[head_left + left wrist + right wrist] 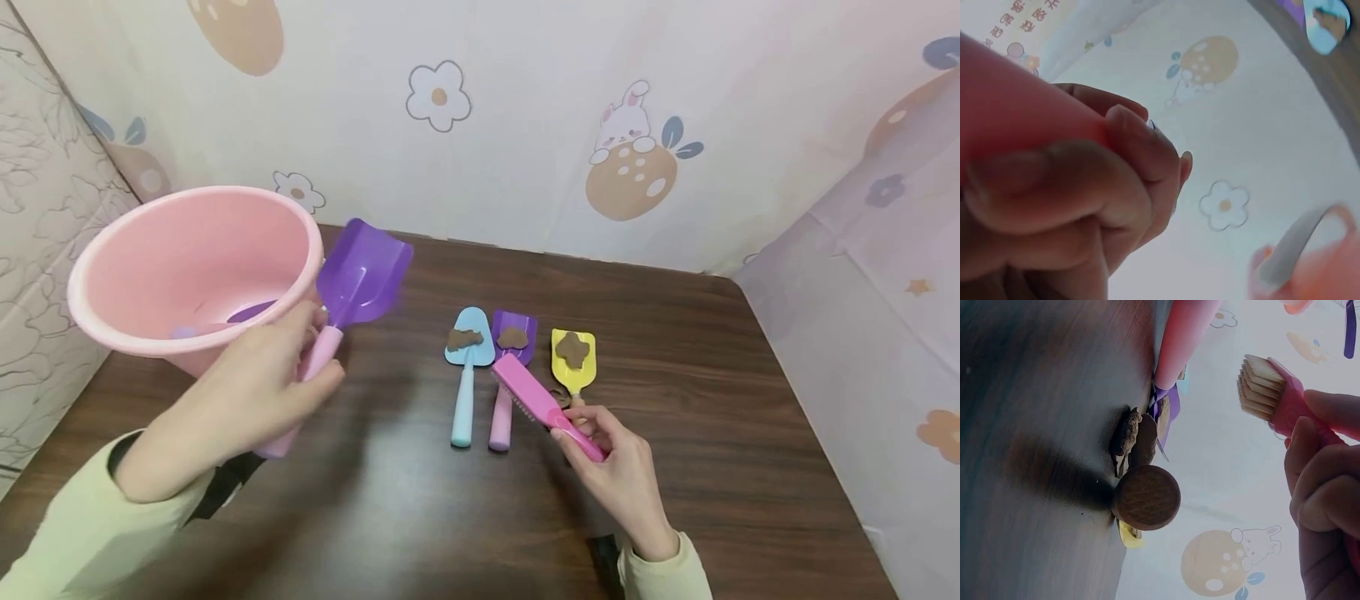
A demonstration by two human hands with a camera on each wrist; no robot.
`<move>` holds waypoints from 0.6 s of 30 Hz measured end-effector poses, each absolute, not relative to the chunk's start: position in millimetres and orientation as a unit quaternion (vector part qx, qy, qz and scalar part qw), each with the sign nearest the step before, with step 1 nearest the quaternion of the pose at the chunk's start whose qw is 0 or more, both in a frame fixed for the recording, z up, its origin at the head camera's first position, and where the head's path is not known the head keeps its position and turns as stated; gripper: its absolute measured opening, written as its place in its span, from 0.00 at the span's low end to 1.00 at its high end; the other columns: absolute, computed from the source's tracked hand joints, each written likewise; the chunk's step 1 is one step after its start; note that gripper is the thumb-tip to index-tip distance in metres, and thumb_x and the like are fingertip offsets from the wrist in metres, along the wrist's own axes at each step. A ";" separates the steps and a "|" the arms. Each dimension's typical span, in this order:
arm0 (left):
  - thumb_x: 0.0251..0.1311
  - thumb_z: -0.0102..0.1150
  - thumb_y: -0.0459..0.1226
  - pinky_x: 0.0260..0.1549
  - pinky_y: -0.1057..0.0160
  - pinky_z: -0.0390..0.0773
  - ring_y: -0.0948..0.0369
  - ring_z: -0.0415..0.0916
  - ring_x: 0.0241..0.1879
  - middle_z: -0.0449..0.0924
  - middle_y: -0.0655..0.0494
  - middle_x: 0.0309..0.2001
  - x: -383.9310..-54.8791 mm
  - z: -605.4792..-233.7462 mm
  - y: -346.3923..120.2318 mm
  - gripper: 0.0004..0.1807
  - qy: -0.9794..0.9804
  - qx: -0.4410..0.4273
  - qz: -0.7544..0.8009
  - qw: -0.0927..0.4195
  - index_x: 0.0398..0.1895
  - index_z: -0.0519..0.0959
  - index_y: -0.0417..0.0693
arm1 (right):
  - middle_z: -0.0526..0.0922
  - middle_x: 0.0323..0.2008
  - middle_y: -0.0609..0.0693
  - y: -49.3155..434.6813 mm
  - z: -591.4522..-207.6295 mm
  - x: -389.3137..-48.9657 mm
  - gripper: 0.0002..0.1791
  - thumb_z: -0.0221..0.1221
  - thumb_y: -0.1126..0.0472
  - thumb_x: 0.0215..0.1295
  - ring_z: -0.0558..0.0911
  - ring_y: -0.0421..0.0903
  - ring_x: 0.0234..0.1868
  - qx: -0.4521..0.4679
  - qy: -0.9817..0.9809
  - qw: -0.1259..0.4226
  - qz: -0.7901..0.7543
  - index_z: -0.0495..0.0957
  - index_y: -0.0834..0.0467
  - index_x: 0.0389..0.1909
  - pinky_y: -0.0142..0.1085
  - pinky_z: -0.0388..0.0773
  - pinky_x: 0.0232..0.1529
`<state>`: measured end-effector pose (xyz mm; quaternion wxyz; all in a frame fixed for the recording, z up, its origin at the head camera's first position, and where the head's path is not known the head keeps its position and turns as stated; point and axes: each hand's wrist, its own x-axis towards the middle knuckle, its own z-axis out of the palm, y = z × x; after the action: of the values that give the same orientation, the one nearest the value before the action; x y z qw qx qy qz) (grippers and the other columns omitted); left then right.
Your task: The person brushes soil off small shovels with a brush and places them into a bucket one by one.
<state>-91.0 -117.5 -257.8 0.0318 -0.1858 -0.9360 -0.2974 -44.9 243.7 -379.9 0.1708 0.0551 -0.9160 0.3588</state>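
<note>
My left hand (pixel 251 379) grips the pink handle of a purple toy shovel (pixel 363 271), its blade pointing up beside the bucket's right rim. In the left wrist view, fingers curl round that pink handle (pixel 1016 106). The right hand (pixel 622 467) pinches a pink brush (pixel 528 390) between thumb and fingers, held over the table; its pale bristles (pixel 1260 387) show in the right wrist view. Below and beyond the brush lie a blue shovel (pixel 465 396), another purple shovel (pixel 501 425) and a yellow shovel (pixel 576 381), each bearing a flat brown piece (pixel 573 350) on its blade.
A pink bucket (pixel 187 233) stands at the left of the dark wooden table (pixel 675 375), with another purple shovel (pixel 251 312) inside. Near the yellow shovel's wooden handle (pixel 1147 498) lies another brown piece (pixel 1127 440). Patterned cloth (pixel 525 167) hangs behind the table.
</note>
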 end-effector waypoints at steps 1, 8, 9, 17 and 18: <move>0.55 0.57 0.36 0.18 0.66 0.67 0.64 0.66 0.18 0.68 0.57 0.20 -92.2 -255.7 -120.8 0.12 -0.938 -0.189 -0.287 0.039 0.39 0.68 0.43 | 0.82 0.23 0.42 243.7 -380.1 -44.5 0.15 0.73 0.65 0.45 0.75 0.32 0.22 0.056 -0.916 0.170 0.360 0.81 0.57 0.36 0.23 0.67 0.20; 0.60 0.58 0.45 0.17 0.64 0.70 0.61 0.71 0.18 0.78 0.51 0.26 -110.2 -239.5 -156.9 0.19 -0.956 -0.156 -0.250 -0.001 0.45 0.68 0.41 | 0.82 0.23 0.42 245.4 -381.1 -42.8 0.15 0.73 0.66 0.45 0.74 0.31 0.20 0.059 -0.913 0.182 0.360 0.81 0.57 0.35 0.23 0.67 0.18; 0.59 0.59 0.45 0.17 0.64 0.71 0.61 0.71 0.19 0.79 0.49 0.28 -114.3 -238.1 -163.1 0.21 -0.958 -0.144 -0.247 -0.012 0.46 0.67 0.41 | 0.82 0.23 0.42 245.6 -381.3 -42.7 0.15 0.73 0.66 0.45 0.74 0.31 0.20 0.060 -0.913 0.183 0.360 0.81 0.57 0.35 0.23 0.66 0.18; 0.56 0.62 0.43 0.22 0.64 0.70 0.60 0.73 0.23 0.81 0.52 0.27 -147.6 -230.6 -203.7 0.22 -0.976 -0.137 -0.162 -0.052 0.46 0.70 0.37 | 0.82 0.23 0.41 245.2 -381.5 -41.5 0.15 0.73 0.66 0.45 0.74 0.31 0.21 0.062 -0.915 0.178 0.358 0.81 0.56 0.35 0.23 0.66 0.19; 0.56 0.62 0.43 0.22 0.64 0.70 0.60 0.73 0.22 0.81 0.53 0.26 -150.7 -228.9 -206.7 0.22 -0.977 -0.139 -0.150 -0.061 0.46 0.71 0.37 | 0.82 0.23 0.41 245.1 -381.5 -41.1 0.16 0.73 0.67 0.44 0.74 0.31 0.21 0.060 -0.915 0.177 0.358 0.81 0.56 0.35 0.23 0.66 0.19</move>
<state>-150.7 -206.7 -228.9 -0.0611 -0.1389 -0.9769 -0.1505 -41.1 245.1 -381.5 0.1768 0.0602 -0.9147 0.3585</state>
